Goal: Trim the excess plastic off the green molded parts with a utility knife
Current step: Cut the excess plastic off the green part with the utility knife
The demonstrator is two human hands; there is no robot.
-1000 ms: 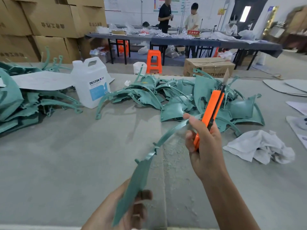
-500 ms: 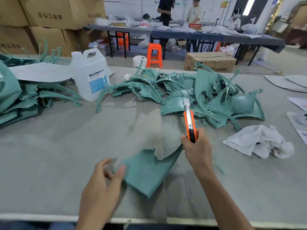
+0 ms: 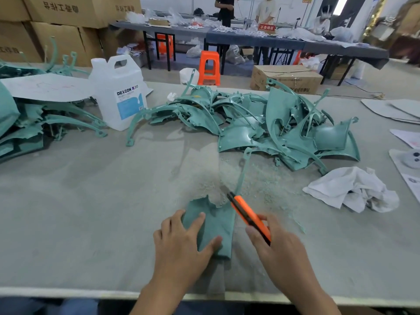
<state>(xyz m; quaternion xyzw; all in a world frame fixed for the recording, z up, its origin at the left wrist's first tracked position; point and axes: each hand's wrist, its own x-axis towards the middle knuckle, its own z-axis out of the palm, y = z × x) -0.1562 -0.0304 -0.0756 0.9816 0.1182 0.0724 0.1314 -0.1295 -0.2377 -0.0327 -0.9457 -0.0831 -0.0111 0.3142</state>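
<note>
**benchlurker:** so where's the piece you're actually working on?

**me:** Lower middle of the frame. The green part (image 3: 219, 223) lies flat on the desk (image 3: 91, 201), close to the near edge. Its ragged end points away from me, and a thin curved arm of it runs up toward the middle of the frame. My left hand (image 3: 179, 246) is laid on top of it, fingers (image 3: 196, 221) straight and spread, thumb on it too. It's just pressing the part down, not curled round anything.

**benchlurker:** and the knife?

**me:** My right hand (image 3: 279, 248) is wrapped round the orange utility knife (image 3: 247, 214), fingers curled on the handle. It slants up and to the left, with the tip just beside the part's right edge where the thin arm starts. The blade's out a bit, but it's blurry there, so I can't tell if it's touching the plastic.

**benchlurker:** what else is on there?

**me:** Pale shavings (image 3: 261, 178) are scattered just above the knife. The pile of green parts (image 3: 284, 128) fills the middle right, with another heap (image 3: 27, 123) at the left edge. A white jug (image 3: 120, 96) stands between the two, and a crumpled white rag (image 3: 350, 192) sits at the right.
</note>
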